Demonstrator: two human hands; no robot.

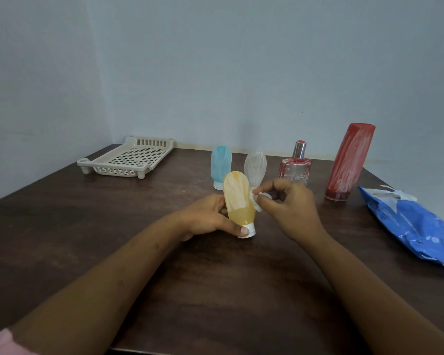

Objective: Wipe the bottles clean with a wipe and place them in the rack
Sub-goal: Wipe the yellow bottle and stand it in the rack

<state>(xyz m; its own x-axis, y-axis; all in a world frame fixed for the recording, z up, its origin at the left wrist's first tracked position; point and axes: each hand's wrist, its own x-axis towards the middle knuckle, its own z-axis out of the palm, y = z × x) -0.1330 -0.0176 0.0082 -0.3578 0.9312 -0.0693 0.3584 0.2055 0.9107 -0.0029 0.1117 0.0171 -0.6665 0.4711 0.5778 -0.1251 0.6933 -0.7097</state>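
Head camera: your left hand (205, 216) grips a yellow soft-plastic squeeze bottle (237, 201) low on its body, thumb laid across its white cap, the bottle upright with the cap downward over the middle of the dark wooden counter (215, 290). Whether the cap touches the counter cannot be told. White streaks cover the bottle's upper half; the lower half shows clear yellow. Your right hand (290, 203) pinches a crumpled white wipe (257, 201) between thumb and fingertips and holds it against the bottle's right side.

Just behind stand a blue squeeze bottle (221, 165) and a clear squeeze bottle (255, 165), both cap-down and streaked white. To their right are a square glass perfume bottle with a silver collar and red top (295, 167) and a tall red cylindrical bottle (349, 162), also smeared white and leaning slightly.

A beige perforated plastic rack (128, 157) sits at the counter's far left corner, well apart from all the bottles. A blue pack of wipes (415, 226) lies at the right edge, its flap lifted. A pink sleeve (0, 342) shows at the lower left.
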